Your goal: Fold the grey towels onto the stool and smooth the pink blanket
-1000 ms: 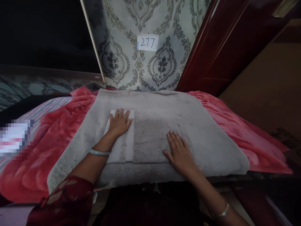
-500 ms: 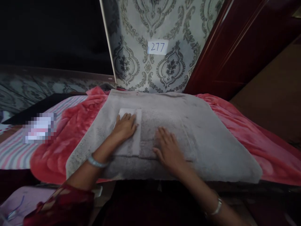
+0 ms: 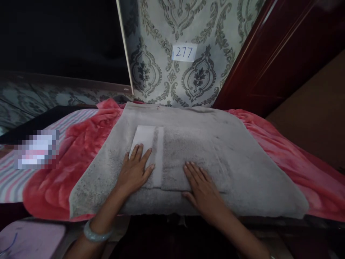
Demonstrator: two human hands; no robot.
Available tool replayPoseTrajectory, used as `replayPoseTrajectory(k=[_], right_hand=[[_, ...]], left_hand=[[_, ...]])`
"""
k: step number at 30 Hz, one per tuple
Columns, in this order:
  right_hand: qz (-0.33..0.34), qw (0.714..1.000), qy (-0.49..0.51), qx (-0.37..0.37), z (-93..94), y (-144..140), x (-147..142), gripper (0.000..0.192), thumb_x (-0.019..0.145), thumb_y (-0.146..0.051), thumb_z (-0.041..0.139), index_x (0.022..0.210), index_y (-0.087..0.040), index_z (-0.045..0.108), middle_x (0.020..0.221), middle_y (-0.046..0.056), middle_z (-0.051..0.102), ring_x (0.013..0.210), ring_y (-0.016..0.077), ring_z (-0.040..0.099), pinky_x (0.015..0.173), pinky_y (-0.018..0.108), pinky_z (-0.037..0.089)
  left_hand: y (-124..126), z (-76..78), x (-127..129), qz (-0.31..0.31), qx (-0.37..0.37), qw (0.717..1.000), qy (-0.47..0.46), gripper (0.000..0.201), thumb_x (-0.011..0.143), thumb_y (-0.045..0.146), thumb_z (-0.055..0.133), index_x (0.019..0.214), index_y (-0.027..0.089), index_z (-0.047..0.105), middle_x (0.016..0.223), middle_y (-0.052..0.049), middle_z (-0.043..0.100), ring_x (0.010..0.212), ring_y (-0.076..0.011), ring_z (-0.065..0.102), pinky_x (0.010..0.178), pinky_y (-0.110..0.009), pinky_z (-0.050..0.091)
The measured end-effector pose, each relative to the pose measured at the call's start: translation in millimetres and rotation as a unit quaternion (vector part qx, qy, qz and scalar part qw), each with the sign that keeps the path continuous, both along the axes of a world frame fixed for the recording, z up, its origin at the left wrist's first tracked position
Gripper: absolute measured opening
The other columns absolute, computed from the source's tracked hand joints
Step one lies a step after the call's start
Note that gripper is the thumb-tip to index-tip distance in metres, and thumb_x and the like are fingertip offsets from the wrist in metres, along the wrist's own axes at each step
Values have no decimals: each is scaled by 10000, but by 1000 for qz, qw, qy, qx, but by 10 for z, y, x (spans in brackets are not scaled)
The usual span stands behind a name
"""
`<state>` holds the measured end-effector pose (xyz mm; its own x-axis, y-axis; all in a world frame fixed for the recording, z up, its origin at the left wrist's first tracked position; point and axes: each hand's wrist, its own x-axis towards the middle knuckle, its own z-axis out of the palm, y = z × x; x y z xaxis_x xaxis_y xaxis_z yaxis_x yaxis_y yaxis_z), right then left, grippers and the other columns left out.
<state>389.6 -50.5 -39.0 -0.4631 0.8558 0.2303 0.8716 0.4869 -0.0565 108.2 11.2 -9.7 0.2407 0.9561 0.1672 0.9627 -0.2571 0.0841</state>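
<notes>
**Two Flat Palms on a Folded Grey Towel**

Both of a person's bare hands lie open and flat, gripping nothing, on a folded grey towel (image 3: 188, 158) at the centre of the frame. The left hand (image 3: 134, 172), fingers spread and pointing toward the top of the picture, presses on the towel's pale band (image 3: 149, 142), a lighter strip that runs along the folded piece's left side. A pale bangle (image 3: 95, 233) circles that wrist at the lower left. The right hand (image 3: 202, 189), just right of centre, rests palm down on the near edge of the darker folded panel, its fingers angled toward the upper left. The two hands are near each other but apart.

The folded towel sits on top of a larger grey cloth (image 3: 250, 180) spread wide across the middle of the picture, which in turn lies over a pink blanket (image 3: 64, 172) showing on both sides. A striped sheet (image 3: 10, 180) appears at the far left. On the patterned wallpaper (image 3: 159, 64) at the top centre hangs a small white label (image 3: 184, 52) reading 277; a dark red wooden door (image 3: 272, 57) fills the upper right.
</notes>
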Motion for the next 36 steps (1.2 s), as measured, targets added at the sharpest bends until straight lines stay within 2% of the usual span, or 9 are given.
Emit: replayPoseTrajectory(k=[4, 7, 12, 15, 18, 21, 27, 30, 36], right_hand=[[-57, 998, 4, 18, -2, -136, 423, 649, 1011, -463, 414, 1584, -176, 310, 1610, 109, 328, 1492, 284, 284, 1192, 531, 293], [-89, 996, 14, 11, 192, 14, 419, 558, 1028, -451, 353, 1506, -186, 466, 1535, 115, 457, 1465, 306, 337, 1195, 578, 251], [-26, 998, 38, -33, 554, 685, -376, 609, 1016, -432, 386, 1564, -168, 360, 1624, 120, 290, 1516, 290, 212, 1219, 553, 192], [39, 997, 35, -58, 588, 1060, -908, 678, 1017, -471, 387, 1597, -144, 262, 1658, 122, 162, 1539, 281, 103, 1225, 548, 149], [66, 993, 35, -86, 515, 1290, -1097, 707, 1030, -529, 326, 1601, -123, 232, 1661, 120, 146, 1542, 265, 84, 1230, 541, 109], [32, 994, 29, -103, 435, 1428, -892, 750, 1018, -594, 315, 1601, -128, 235, 1664, 107, 143, 1543, 256, 79, 1234, 524, 88], [-184, 978, -29, -94, 383, 1613, 25, 718, 1022, -530, 322, 1594, -101, 250, 1656, 127, 175, 1537, 258, 121, 1229, 500, 130], [-246, 962, -49, -108, 389, 1630, 379, 698, 1029, -498, 298, 1600, -103, 226, 1657, 129, 172, 1530, 260, 153, 1216, 514, 179], [-272, 958, -39, -77, 553, 1648, 508, 677, 1023, -462, 330, 1574, -72, 285, 1646, 175, 188, 1535, 300, 107, 1196, 580, 183]], left_hand=[[-3, -6, 4, 4, -6, 1000, -12, 620, 981, 483, 419, 1544, 224, 389, 1645, -166, 245, 1536, -328, 182, 1201, -605, 238], [2, -9, 9, 7, -6, 1000, -20, 618, 974, 471, 437, 1540, 227, 397, 1644, -161, 250, 1534, -327, 191, 1202, -603, 238], [7, -23, 0, 8, 5, 1000, -25, 604, 965, 459, 457, 1522, 226, 432, 1631, -167, 279, 1528, -333, 213, 1191, -610, 260], [10, -54, -17, 6, 23, 999, -25, 592, 960, 450, 469, 1511, 233, 449, 1623, -163, 301, 1521, -331, 236, 1180, -609, 283], [18, -97, -43, 0, 31, 999, -25, 587, 959, 448, 463, 1508, 239, 454, 1617, -159, 317, 1515, -332, 253, 1165, -616, 306], [25, -145, -74, -7, 40, 999, -24, 579, 970, 460, 424, 1506, 244, 456, 1617, -155, 316, 1515, -335, 254, 1152, -622, 324], [39, -203, -104, -18, 60, 998, -24, 585, 978, 469, 380, 1512, 240, 447, 1618, -157, 310, 1511, -337, 262, 1137, -631, 343], [52, -225, -98, -19, 67, 997, -26, 583, 978, 467, 380, 1512, 243, 446, 1618, -154, 311, 1511, -334, 263, 1139, -630, 340], [40, -162, -124, -12, 28, 999, -35, 588, 966, 461, 430, 1517, 256, 436, 1627, -151, 286, 1518, -337, 242, 1162, -635, 293]])
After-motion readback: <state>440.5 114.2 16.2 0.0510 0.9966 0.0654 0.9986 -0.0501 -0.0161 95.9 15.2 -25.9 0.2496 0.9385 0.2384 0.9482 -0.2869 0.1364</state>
